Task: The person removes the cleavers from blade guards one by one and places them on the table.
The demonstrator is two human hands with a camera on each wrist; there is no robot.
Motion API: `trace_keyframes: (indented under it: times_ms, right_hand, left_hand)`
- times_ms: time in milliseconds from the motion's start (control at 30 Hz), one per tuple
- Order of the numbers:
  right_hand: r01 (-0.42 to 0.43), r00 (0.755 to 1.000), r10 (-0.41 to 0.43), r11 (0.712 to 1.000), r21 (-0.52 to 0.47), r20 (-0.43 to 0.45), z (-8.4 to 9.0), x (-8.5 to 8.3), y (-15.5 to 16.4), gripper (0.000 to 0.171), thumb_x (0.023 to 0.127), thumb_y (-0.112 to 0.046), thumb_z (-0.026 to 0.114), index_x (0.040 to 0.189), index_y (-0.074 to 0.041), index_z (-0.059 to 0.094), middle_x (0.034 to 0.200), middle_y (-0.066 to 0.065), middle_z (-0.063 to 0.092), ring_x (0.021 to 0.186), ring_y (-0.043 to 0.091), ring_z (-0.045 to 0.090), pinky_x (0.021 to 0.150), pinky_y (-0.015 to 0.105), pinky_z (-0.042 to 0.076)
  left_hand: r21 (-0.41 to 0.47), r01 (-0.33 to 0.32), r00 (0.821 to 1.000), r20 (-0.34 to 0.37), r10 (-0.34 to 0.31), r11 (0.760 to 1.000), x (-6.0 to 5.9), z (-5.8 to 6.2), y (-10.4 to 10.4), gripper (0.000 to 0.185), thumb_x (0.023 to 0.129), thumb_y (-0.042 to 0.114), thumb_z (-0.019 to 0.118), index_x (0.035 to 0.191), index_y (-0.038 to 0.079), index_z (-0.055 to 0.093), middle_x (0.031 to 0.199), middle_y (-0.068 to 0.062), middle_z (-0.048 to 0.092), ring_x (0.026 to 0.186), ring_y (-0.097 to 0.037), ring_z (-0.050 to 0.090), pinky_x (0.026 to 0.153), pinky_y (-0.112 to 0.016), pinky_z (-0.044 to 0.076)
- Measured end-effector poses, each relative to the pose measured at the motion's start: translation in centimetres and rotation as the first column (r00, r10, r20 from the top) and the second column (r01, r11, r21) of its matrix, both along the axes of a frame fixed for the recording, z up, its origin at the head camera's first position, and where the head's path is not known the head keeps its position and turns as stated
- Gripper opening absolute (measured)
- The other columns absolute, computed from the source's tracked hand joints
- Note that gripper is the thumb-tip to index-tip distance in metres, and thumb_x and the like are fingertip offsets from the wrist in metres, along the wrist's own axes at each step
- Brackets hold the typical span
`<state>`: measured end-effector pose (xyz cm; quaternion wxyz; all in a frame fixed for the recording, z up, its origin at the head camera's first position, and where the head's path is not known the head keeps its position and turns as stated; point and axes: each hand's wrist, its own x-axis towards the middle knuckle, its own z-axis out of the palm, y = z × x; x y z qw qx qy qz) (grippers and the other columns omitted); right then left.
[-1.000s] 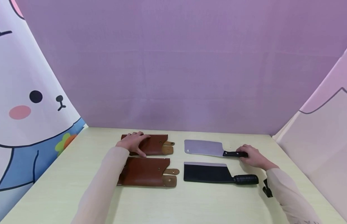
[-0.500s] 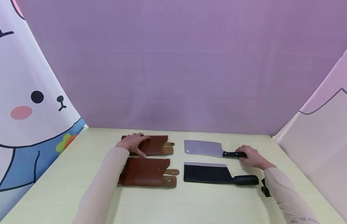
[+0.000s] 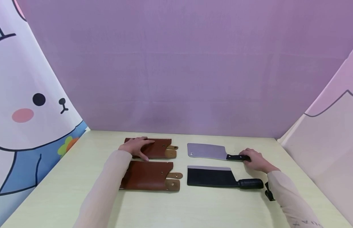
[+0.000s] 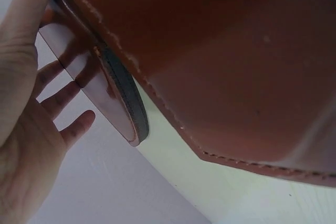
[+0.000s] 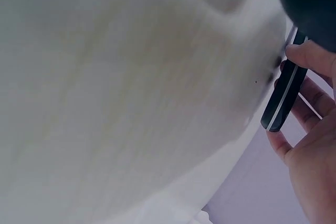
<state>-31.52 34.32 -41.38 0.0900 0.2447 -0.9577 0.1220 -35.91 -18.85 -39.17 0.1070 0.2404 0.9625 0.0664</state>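
Observation:
My left hand rests over the left end of the far brown leather knife sheath, thumb toward its near edge, fingers spread. In the left wrist view those fingers reach loosely along this sheath. Nearer lies a second brown sheath, large in that view too. My right hand pinches the black riveted handle of a cleaver with a plain metal blade. In the right wrist view, thumb and fingers close round that handle. A black-bladed cleaver lies just nearer, its ribbed handle toward the right.
Everything lies on a pale wooden tabletop. A purple cloth wall stands behind it. Cartoon-printed fabric borders the left, and a pale printed panel the right. A black device sits at my right wrist.
My right forearm has shifted slightly left, and the fingers of my left hand have slid a touch to the right. The cleavers and sheaths lie practically where they were.

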Motion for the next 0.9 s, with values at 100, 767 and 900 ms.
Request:
trace_keyframes:
  times_ms: [100, 767, 900]
  right_hand:
    - [0.002, 1.0, -0.002, 1.0, -0.001, -0.002, -0.09, -0.06, -0.01, 0.027, 0.072, 0.001, 0.062, 0.098, -0.004, 0.064, 0.092, 0.008, 0.06, 0.086, 0.031, 0.056, 0.062, 0.045, 0.039]
    - [0.034, 0.999, -0.034, 0.999, 0.005, -0.015, -0.33, 0.2, 0.18, 0.033, 0.073, 0.001, 0.062, 0.105, -0.004, 0.061, 0.098, 0.011, 0.061, 0.093, 0.035, 0.056, 0.061, 0.043, 0.037]
    - [0.06, 0.998, -0.06, 0.998, -0.012, 0.015, -0.2, 0.38, 0.13, 0.035, 0.074, -0.001, 0.063, 0.108, -0.001, 0.06, 0.103, 0.014, 0.06, 0.098, 0.037, 0.054, 0.065, 0.049, 0.038]
  left_hand:
    - [0.014, -0.006, 1.0, 0.003, 0.006, 1.0, 0.04, -0.05, -0.09, 0.091, 0.067, 0.051, 0.073, 0.143, 0.023, 0.031, 0.149, -0.018, 0.023, 0.132, -0.04, 0.03, 0.102, -0.06, 0.025]
    - [0.044, 0.03, 0.997, -0.075, -0.026, 0.999, 0.08, -0.46, -0.63, 0.094, 0.064, 0.061, 0.069, 0.14, 0.017, 0.038, 0.144, -0.014, 0.034, 0.131, -0.036, 0.034, 0.098, -0.057, 0.033]
    - [0.06, 0.014, 0.999, -0.053, -0.011, 0.998, 0.23, -0.23, -0.87, 0.093, 0.065, 0.06, 0.07, 0.14, 0.018, 0.037, 0.145, -0.013, 0.034, 0.132, -0.035, 0.032, 0.099, -0.057, 0.032]
